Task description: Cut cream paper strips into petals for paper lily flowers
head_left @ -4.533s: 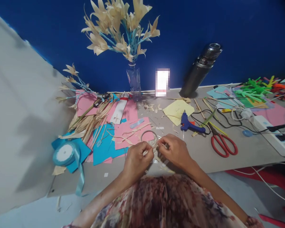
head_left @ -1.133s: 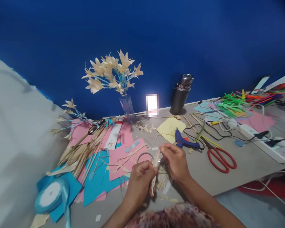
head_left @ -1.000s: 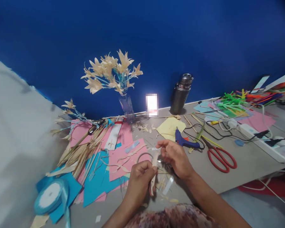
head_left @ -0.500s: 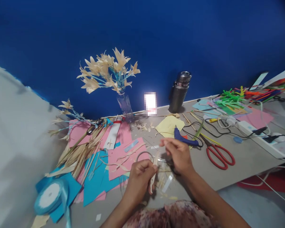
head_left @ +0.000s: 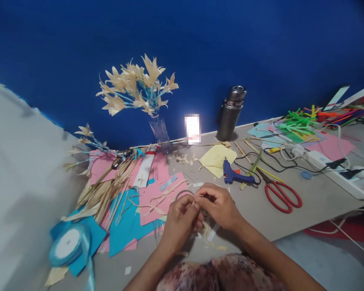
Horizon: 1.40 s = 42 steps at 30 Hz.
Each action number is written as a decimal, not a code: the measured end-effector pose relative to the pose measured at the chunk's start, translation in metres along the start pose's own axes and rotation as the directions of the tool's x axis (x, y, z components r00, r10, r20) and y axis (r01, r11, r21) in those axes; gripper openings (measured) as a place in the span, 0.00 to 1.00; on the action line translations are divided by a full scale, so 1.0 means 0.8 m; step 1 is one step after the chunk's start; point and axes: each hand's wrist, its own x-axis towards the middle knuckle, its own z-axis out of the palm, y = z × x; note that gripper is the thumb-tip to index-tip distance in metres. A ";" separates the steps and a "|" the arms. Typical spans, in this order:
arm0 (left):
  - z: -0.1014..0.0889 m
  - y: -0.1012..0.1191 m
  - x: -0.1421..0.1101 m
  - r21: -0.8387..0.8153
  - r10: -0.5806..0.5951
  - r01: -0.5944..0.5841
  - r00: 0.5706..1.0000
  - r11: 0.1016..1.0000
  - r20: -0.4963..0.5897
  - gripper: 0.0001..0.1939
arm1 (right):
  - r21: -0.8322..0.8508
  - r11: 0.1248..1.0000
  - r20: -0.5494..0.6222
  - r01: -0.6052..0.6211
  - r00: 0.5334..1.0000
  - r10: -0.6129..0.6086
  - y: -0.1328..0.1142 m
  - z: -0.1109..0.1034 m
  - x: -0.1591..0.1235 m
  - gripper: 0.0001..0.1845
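My left hand [head_left: 183, 214] is closed in a pinch on a pale dried husk strip [head_left: 197, 198], which the fingers mostly cover. Fingertips of my right hand [head_left: 220, 206] meet the left ones and grip the same strip. Just behind the hands, part of the grey handle loop of a pair of scissors [head_left: 183, 191] shows. Husk scraps and a clear strip [head_left: 212, 233] lie on the table under the hands. Beyond my right hand lies a blue glue gun [head_left: 237, 174], with red-handled scissors [head_left: 283, 196] to its right.
Husk flowers [head_left: 139, 85] stand in a clear vase [head_left: 160, 135] by the blue wall. A dark flask [head_left: 230, 115] is at the back. Dried husks [head_left: 109, 186], coloured paper [head_left: 127, 230] and a blue ribbon roll [head_left: 67, 244] cover the left; a power strip [head_left: 333, 171] with cords lies right.
My right hand has come left and down to meet my left hand, its fingers now closed on the husk strip. The strip, plainly visible before, is mostly hidden now.
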 end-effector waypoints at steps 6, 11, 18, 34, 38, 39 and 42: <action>-0.003 0.003 0.000 0.320 0.206 -0.162 0.972 0.933 -0.110 0.13 | -0.004 0.982 -0.076 0.191 0.979 -0.191 0.000 0.000 -0.010 0.09; -0.022 0.009 0.001 -0.047 0.030 -0.025 0.995 0.999 0.093 0.13 | 0.082 0.981 -0.183 0.174 0.971 -0.157 -0.001 -0.012 -0.009 0.06; -0.015 0.000 -0.004 -0.431 -0.126 0.326 0.894 0.841 0.430 0.16 | 0.368 0.930 -0.022 0.025 1.000 -0.018 0.006 -0.015 -0.009 0.05; -0.004 -0.002 -0.013 -0.062 0.037 -0.036 0.999 0.997 0.023 0.14 | 0.577 0.727 0.156 -0.372 0.924 0.349 0.034 -0.020 -0.018 0.28; -0.006 -0.006 -0.013 0.095 0.118 -0.118 0.993 0.988 0.011 0.10 | 0.526 0.772 0.211 -0.357 0.934 0.288 0.022 -0.004 -0.025 0.19; -0.006 -0.008 -0.013 0.120 0.139 -0.140 0.990 0.983 0.017 0.09 | 0.518 0.775 0.205 -0.362 0.932 0.299 0.019 -0.001 -0.025 0.18; -0.010 -0.016 -0.012 0.100 0.170 -0.172 0.985 0.980 0.031 0.10 | 0.537 0.756 0.185 -0.375 0.926 0.328 0.013 0.005 -0.023 0.17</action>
